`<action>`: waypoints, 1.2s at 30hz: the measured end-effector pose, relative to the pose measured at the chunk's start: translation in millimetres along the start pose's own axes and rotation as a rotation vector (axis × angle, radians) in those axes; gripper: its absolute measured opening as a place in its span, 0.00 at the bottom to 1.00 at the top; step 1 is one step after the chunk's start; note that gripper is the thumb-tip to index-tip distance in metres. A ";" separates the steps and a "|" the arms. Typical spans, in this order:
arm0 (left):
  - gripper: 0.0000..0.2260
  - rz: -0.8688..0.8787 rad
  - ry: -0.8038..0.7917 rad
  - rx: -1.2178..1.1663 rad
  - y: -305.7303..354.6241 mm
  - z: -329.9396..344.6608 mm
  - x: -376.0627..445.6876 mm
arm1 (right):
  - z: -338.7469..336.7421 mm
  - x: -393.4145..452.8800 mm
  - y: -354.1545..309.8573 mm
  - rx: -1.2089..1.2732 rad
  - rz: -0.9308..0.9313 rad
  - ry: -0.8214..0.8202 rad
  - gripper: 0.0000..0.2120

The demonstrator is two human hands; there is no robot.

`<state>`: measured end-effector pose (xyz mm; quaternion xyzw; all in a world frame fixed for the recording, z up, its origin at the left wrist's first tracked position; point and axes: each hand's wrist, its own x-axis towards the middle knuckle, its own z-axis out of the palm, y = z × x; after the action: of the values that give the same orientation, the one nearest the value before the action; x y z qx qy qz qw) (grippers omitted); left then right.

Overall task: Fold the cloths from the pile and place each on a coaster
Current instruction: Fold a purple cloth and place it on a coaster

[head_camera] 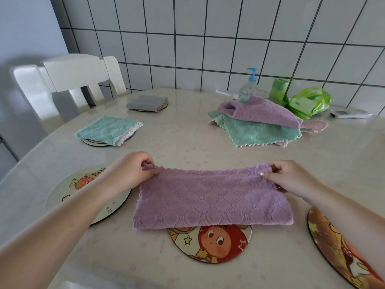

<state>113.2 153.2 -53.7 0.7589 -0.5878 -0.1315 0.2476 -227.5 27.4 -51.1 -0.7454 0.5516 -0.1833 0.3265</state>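
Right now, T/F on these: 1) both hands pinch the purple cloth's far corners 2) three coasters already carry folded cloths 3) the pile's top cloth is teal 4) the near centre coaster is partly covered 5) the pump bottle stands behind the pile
1) True. The left hand and right hand each pinch a far corner of the purple cloth.
2) False. Only two do: the teal folded cloth and the grey folded cloth.
3) False. The pile has a purple cloth on top, with teal beneath.
4) True. The held cloth overlaps the far edge of the centre coaster.
5) True. The pump bottle stands behind the pile.
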 end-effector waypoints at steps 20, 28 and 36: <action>0.17 0.124 0.129 0.152 32.0 5.5 -16.6 | 2.5 -5.8 -12.2 -0.253 -0.148 0.172 0.19; 0.24 0.295 -0.161 0.347 97.2 76.6 -56.6 | 83.2 -53.8 -74.0 -0.550 -0.419 -0.124 0.26; 0.38 0.253 -0.117 0.447 65.5 67.0 -72.9 | 76.0 -60.5 -33.6 -0.657 -0.363 -0.074 0.44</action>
<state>6.1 195.9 -82.0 0.7064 -0.7057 -0.0101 0.0538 -175.4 111.9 -77.3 -0.9021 0.4276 -0.0244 0.0519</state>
